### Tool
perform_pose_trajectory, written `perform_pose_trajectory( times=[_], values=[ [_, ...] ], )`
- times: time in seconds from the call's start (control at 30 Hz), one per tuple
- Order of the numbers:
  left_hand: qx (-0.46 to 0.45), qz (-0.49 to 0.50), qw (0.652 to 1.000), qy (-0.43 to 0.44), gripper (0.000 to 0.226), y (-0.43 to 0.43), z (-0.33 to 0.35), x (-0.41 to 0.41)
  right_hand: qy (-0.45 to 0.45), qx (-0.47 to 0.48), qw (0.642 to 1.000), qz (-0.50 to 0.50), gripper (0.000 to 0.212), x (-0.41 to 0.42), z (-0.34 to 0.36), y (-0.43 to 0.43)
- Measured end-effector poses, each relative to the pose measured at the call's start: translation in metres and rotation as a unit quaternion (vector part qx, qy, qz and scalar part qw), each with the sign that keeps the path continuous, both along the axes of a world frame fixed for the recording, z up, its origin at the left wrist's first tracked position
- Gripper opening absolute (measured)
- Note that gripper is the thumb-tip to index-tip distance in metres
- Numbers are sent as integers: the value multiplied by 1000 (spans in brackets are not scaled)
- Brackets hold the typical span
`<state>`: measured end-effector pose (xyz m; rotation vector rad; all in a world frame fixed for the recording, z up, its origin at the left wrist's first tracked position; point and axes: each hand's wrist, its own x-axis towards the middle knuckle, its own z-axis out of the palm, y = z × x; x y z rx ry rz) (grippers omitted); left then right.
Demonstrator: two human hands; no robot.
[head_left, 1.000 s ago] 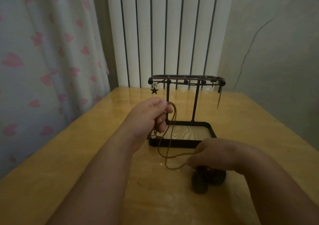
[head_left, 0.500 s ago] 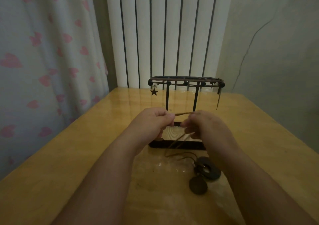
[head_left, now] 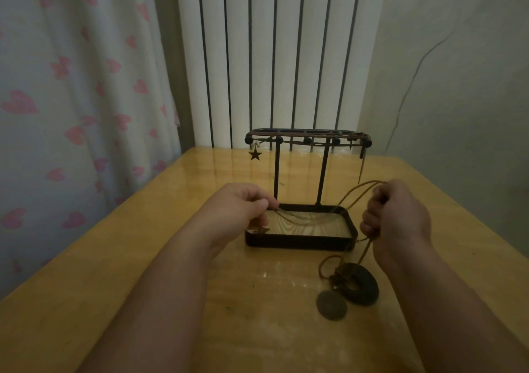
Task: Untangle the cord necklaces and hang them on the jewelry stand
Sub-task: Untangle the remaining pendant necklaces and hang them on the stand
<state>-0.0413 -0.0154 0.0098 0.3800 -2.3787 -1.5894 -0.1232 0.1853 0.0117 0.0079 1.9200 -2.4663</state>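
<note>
A black jewelry stand (head_left: 300,242) with a wooden tray base and a knobbed top bar stands mid-table. A star pendant (head_left: 255,155) hangs at the bar's left end. Brown cords (head_left: 347,198) stretch between my hands across the tray. My left hand (head_left: 240,209) pinches the cords at the tray's left side. My right hand (head_left: 398,215) grips them to the right of the stand, raised to about half the stand's height. From it cords drop to a dark ring pendant (head_left: 361,284) and a dark round disc pendant (head_left: 331,305) lying on the table.
The wooden table (head_left: 143,258) meets a heart-print curtain (head_left: 71,100) on the left, a white ribbed radiator (head_left: 274,57) behind the stand, and a wall on the right. A thin spike-shaped pendant (head_left: 363,163) hangs from the bar's right end.
My hands were close together in front of the stand; my right hand has pulled the cords out to the right and my left moved slightly left, spreading them across the tray.
</note>
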Motion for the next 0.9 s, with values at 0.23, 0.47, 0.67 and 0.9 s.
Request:
perform_pose_trajectory(
  times=[0.23,0.47,0.67,0.9],
  values=[
    [-35,-27,995,94,17,15,6,2,98,200,975,6,45,-2,-8,-14],
    [-42,-56,993,92,17,21,4,-1,265,305,912,70,65,9,-19,-28],
    [-26,-68,993,89,16,22,6,0,271,347,888,129,72,14,-19,-32],
    [-10,-74,993,89,15,18,9,3,287,395,844,223,11,17,-19,-32]
  ],
)
